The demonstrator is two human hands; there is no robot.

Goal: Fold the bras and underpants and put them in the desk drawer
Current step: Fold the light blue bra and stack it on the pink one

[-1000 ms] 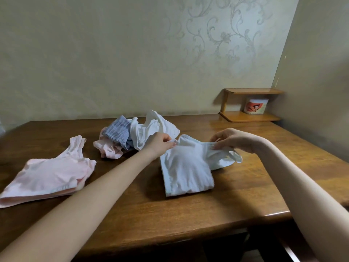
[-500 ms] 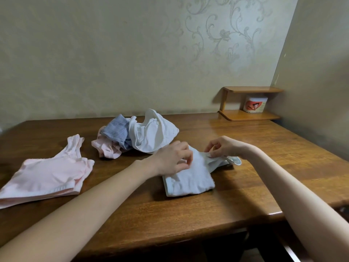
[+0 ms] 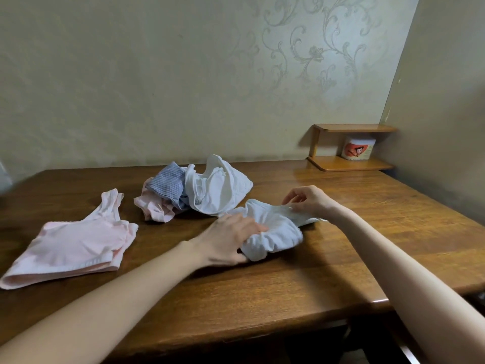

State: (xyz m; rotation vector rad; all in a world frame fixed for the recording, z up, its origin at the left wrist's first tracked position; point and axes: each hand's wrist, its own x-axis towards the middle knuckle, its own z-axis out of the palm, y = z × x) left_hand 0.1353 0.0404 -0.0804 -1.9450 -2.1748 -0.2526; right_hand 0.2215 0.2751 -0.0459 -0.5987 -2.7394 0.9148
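A white bra (image 3: 275,229) lies bunched in the middle of the wooden desk (image 3: 262,292). My left hand (image 3: 231,240) grips its near left edge, fingers curled under the cloth. At the bra's right end my right hand (image 3: 305,199) pinches the strap end between thumb and fingers. Behind them sits a loose heap: a white garment (image 3: 217,190), a blue striped piece (image 3: 166,183) and a pink piece (image 3: 153,210). A pink bra top (image 3: 76,245) lies flat at the left. No drawer shows.
A small two-tier wooden shelf (image 3: 349,164) stands in the desk's back right corner with a white jar (image 3: 358,151) on its lower tier. Walls close off the back and right. The desk's front edge runs below my forearms.
The white bra has gone from flat to bunched up. My left hand slid toward me onto its near edge, and my right hand kept hold of the strap end.
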